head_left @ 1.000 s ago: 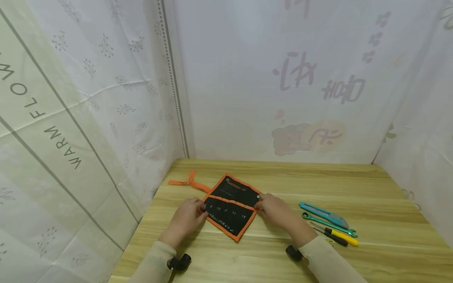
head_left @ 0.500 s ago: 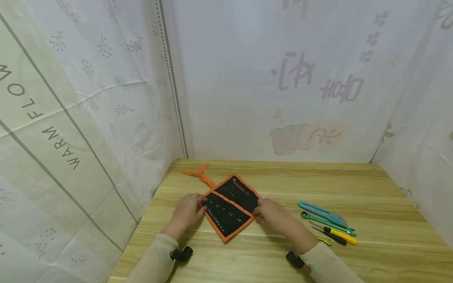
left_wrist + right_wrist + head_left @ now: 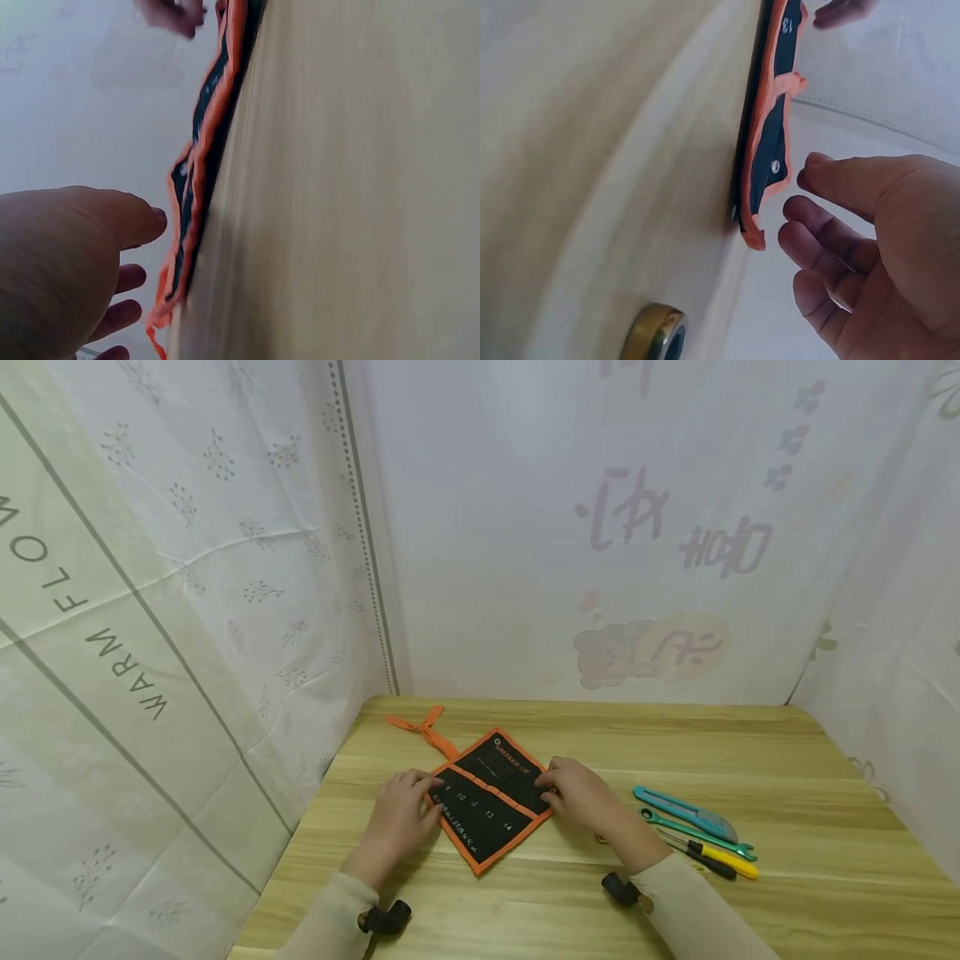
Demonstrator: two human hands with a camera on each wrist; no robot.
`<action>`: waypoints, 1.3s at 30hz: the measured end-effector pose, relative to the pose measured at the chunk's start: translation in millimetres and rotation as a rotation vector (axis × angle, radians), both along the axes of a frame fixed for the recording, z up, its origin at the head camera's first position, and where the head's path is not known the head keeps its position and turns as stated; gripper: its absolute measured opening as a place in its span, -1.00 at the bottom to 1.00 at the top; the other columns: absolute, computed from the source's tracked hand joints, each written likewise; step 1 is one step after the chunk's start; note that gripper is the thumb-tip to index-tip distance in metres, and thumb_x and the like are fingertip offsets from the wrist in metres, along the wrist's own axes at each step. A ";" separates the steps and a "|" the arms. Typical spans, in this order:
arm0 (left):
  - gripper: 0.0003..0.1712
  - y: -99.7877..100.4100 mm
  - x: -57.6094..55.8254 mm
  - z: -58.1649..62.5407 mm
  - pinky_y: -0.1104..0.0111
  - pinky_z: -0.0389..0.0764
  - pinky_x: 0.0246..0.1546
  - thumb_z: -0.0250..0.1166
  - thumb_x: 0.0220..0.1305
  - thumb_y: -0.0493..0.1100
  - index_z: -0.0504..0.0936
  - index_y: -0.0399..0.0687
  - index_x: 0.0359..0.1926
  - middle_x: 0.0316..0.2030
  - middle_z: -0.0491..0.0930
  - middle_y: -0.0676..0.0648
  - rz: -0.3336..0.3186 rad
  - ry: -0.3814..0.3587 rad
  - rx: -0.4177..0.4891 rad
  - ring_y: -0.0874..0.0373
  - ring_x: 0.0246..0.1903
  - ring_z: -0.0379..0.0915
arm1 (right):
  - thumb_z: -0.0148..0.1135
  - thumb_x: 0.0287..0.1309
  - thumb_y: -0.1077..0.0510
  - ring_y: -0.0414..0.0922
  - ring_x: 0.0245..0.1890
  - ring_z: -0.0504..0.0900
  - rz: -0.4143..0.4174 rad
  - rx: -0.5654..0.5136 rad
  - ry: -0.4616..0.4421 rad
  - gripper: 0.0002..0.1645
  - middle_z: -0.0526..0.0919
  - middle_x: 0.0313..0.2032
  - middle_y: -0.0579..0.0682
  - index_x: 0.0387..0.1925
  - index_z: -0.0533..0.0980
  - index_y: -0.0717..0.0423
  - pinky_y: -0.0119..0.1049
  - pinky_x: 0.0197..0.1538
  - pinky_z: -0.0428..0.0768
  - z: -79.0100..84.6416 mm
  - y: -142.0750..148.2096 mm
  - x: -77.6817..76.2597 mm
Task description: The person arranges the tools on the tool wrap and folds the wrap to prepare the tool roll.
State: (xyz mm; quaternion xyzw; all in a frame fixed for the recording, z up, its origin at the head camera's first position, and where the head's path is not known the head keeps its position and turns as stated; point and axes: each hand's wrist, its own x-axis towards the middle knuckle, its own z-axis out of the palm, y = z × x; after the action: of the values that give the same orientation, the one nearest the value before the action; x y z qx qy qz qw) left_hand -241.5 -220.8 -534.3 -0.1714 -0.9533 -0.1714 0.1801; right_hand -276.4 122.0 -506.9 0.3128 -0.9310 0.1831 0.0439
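A black cloth tool pouch [image 3: 487, 814] with orange edging and printed numbers lies flat on the table, turned so one corner points toward me. Its orange tie strap [image 3: 431, 731] stretches out at the back left. My left hand [image 3: 397, 818] is at the pouch's left corner. In the left wrist view its thumb and fingers [image 3: 124, 319] are spread and hold nothing. Over the right corner hovers my right hand [image 3: 583, 793]. The right wrist view shows its loosely bent fingers [image 3: 810, 247] apart from the pouch edge [image 3: 754, 157], gripping nothing.
Right of my right forearm lie a teal utility knife [image 3: 686, 812], a green ratchet wrench [image 3: 701, 834], and screwdrivers with yellow [image 3: 731, 862] and black handles [image 3: 712, 864]. A gold wrench's ring end [image 3: 652, 334] shows near my right wrist. Patterned curtains [image 3: 487, 568] border the table.
The pouch has turned clockwise, its near corner swinging left and its strap shifting right. Both hands have since let go of its corners, and the right hand has lifted slightly away.
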 end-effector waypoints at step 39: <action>-0.42 28.5 30.5 4.8 -0.11 0.39 0.30 0.50 0.25 0.22 0.69 0.02 0.15 0.15 0.60 -0.05 -0.062 -0.183 -0.069 -0.13 0.21 0.50 | 0.53 0.22 0.21 -0.23 -0.29 0.59 0.048 -0.013 -0.198 -0.75 0.59 -0.23 -0.13 -0.06 0.74 0.12 -0.26 -0.20 0.65 -7.9 8.3 17.4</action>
State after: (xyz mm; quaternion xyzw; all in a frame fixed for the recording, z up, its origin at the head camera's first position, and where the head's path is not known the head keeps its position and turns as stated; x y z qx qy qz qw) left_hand -211.1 -192.2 -529.5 -0.1905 -0.9653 -0.1591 0.0811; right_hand -259.0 130.3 -514.8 0.3150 -0.9218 0.2202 -0.0504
